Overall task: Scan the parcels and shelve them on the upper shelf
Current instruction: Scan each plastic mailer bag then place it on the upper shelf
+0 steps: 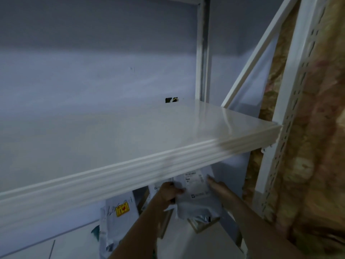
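Both hands were down below the front lip of the upper shelf (141,135), which was a pale, glossy board running across the white metal rack (291,101). Between them they held a grey plastic parcel (197,200) with a white printed label (194,181) on its face; the print was too blurred to read. The left hand (170,191) gripped the parcel's left edge, thumb curled over the top of it. The right hand (218,186) lay against the parcel's right side with its fingers fairly straight, and I could not tell whether they closed around the back. The parcel sat just under the shelf's edge, its top corner hidden behind the lip. Lower and to the left, a second grey parcel (117,219) stood leaning, with a yellow sticker (122,210) and some handwritten marks on it, well apart from the held one. Under the held parcel the corner of a brown cardboard box (202,226) showed. A patterned brownish curtain (317,146) hung to the right of the rack's perforated upright. A small dark hole (171,100) showed in the wall just behind the shelf.
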Tool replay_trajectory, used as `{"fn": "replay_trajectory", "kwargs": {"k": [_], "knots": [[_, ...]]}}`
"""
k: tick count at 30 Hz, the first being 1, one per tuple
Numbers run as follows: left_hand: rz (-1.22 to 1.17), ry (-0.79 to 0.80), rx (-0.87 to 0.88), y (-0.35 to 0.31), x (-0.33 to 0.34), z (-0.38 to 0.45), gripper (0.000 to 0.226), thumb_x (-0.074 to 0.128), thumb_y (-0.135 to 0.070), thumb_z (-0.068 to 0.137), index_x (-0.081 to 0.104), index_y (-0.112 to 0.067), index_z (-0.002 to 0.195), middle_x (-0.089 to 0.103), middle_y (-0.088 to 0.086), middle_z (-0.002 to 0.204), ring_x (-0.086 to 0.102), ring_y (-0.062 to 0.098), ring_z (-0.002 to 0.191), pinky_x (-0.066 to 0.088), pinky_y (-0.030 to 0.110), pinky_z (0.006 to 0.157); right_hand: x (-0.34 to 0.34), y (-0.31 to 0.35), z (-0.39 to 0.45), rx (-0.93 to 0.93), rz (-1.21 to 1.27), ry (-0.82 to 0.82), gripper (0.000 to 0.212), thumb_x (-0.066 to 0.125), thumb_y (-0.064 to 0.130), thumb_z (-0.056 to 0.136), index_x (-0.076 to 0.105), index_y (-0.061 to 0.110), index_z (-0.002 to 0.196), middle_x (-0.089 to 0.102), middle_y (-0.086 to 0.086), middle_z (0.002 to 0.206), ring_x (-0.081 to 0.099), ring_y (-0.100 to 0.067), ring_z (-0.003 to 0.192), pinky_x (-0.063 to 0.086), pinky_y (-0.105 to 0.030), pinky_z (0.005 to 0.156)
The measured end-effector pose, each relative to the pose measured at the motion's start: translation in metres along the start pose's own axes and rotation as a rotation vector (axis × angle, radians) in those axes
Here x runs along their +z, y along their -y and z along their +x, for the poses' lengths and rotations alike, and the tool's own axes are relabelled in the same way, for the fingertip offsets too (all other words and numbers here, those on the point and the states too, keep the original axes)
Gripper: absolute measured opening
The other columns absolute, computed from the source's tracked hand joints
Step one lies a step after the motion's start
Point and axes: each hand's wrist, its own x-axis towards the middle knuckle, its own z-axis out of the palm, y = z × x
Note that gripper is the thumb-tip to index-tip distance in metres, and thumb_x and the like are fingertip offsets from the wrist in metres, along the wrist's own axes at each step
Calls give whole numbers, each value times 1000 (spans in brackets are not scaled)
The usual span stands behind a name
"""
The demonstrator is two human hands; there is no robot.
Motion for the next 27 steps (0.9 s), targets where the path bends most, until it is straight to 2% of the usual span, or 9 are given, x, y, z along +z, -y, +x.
{"fn": "replay_trajectory", "kwargs": {"k": [1, 3, 5, 7, 10, 14, 19, 23, 27], "knots": [[-31, 16, -7, 0, -5, -5, 27, 80, -8, 75, 74, -1, 100, 69, 24, 111, 66, 39, 102, 54, 52, 90, -1, -4, 1, -16, 42, 53, 87, 67, 76, 73, 71, 4, 122, 72, -17, 119, 68, -38, 109, 55, -46, 99], [-122, 62, 17, 2, -12, -18, 35, 80, -11, 66, 75, -3, 100, 70, 21, 112, 65, 40, 107, 51, 57, 96, 1, 7, -33, -23, 49, 151, 66, 74, 62, 81, 75, 7, 117, 76, -17, 111, 73, -36, 101, 57, -51, 96], [-201, 114, 63, 2, -16, -42, 46, 83, -12, 66, 72, -2, 110, 72, 21, 109, 68, 39, 102, 53, 57, 93, 7, 14, -64, -52, 72, 221, 51, 74, 51, 86, 76, 9, 114, 77, -17, 106, 74, -36, 100, 57, -51, 96], [-255, 122, 91, 7, -26, -61, 41, 79, -7, 78, 68, -5, 118, 73, 19, 107, 71, 35, 95, 57, 50, 85, 18, 13, -86, -59, 123, 311, 45, 77, 48, 84, 76, 13, 114, 77, -16, 107, 73, -37, 102, 57, -49, 94], [-266, 140, 115, 20, -45, -85, 39, 75, -6, 84, 66, -11, 122, 73, 16, 111, 70, 34, 98, 57, 49, 84, 40, 1, -109, -60, 196, 344, 62, 92, 48, 63, 77, 17, 115, 76, -15, 111, 72, -37, 105, 55, -55, 96], [-284, 120, 65, 47, -73, -111, 45, 76, -9, 82, 63, -10, 124, 73, 17, 110, 70, 37, 99, 59, 47, 76, 68, -16, -143, -75, 275, 413, 43, 77, 26, 86, 71, 6, 123, 74, -19, 115, 70, -36, 106, 57, -43, 89], [-289, 97, 64, 73, -102, -142, 55, 82, -10, 76, 62, -9, 127, 72, 17, 114, 69, 38, 104, 55, 57, 88, 93, -27, -174, -76, 294, 475, 44, 77, 25, 85, 68, 13, 126, 75, -14, 116, 73, -33, 104, 59, -41, 83], [-300, 62, 80, 84, -116, -180, 51, 80, -7, 78, 62, -9, 126, 72, 15, 115, 68, 37, 105, 53, 58, 92, 110, -30, -200, -65, 276, 513, 44, 79, 23, 84, 69, 10, 125, 74, -17, 116, 72, -36, 106, 56, -51, 96], [-329, -12, 116, 87, -124, -217, 51, 79, -4, 78, 62, -11, 125, 72, 13, 115, 70, 34, 104, 55, 54, 90, 123, -29, -221, -111, 257, 543, 71, 92, 33, 64, 68, 5, 126, 73, -20, 117, 71, -38, 108, 53, -56, 100]]}}
